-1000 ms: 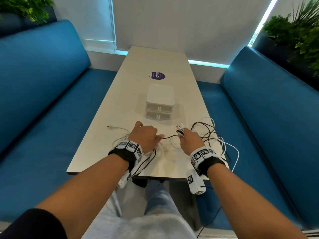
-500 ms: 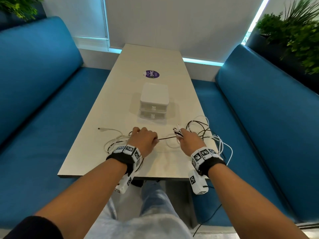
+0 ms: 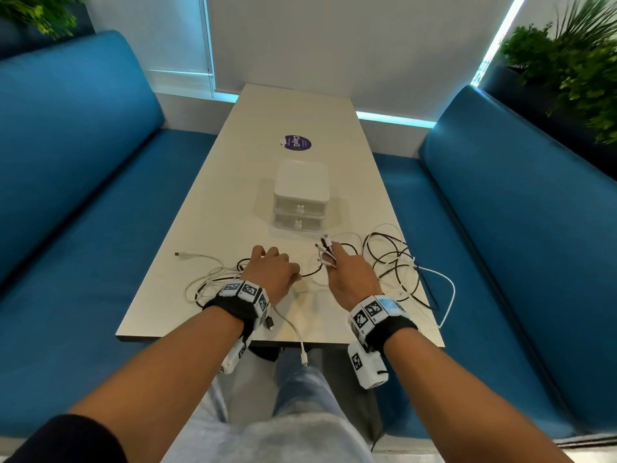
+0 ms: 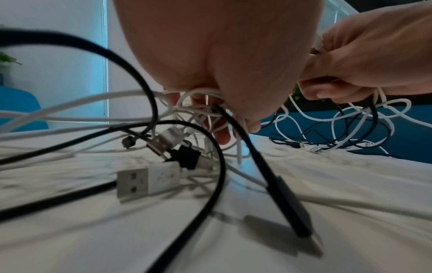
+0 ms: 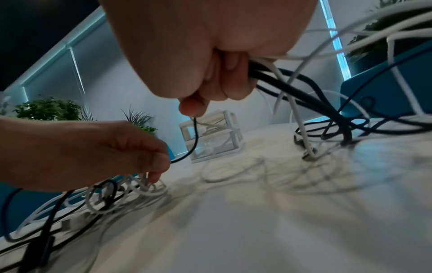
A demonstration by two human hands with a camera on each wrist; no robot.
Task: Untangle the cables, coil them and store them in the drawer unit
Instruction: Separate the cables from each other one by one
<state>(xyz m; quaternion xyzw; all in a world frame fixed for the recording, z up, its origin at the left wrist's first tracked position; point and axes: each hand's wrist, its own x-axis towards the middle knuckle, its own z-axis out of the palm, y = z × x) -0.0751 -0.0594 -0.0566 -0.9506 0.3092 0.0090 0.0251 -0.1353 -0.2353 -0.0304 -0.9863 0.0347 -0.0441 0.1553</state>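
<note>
A tangle of black and white cables (image 3: 390, 262) lies across the near end of the table (image 3: 300, 105). My right hand (image 3: 344, 272) grips a bunch of cable ends (image 3: 325, 250) whose plugs stick up past its fingers. My left hand (image 3: 273, 272) is curled round black and white strands (image 4: 205, 103) a short way to the left. A thin black cable (image 3: 310, 271) runs between the two hands. White USB plugs (image 4: 147, 180) lie under the left hand. The white two-drawer unit (image 3: 300, 198) stands behind the hands, both drawers closed.
One white cable end (image 3: 302, 349) hangs over the table's near edge towards my lap. Another white plug (image 3: 180, 254) lies out to the left. A purple sticker (image 3: 295, 143) sits behind the drawer unit. Blue benches (image 3: 83, 195) flank the table; plants stand in both corners.
Both hands have stayed on the cables and drawn slightly apart. A white cable end that lay under the left wrist now hangs over the near table edge.
</note>
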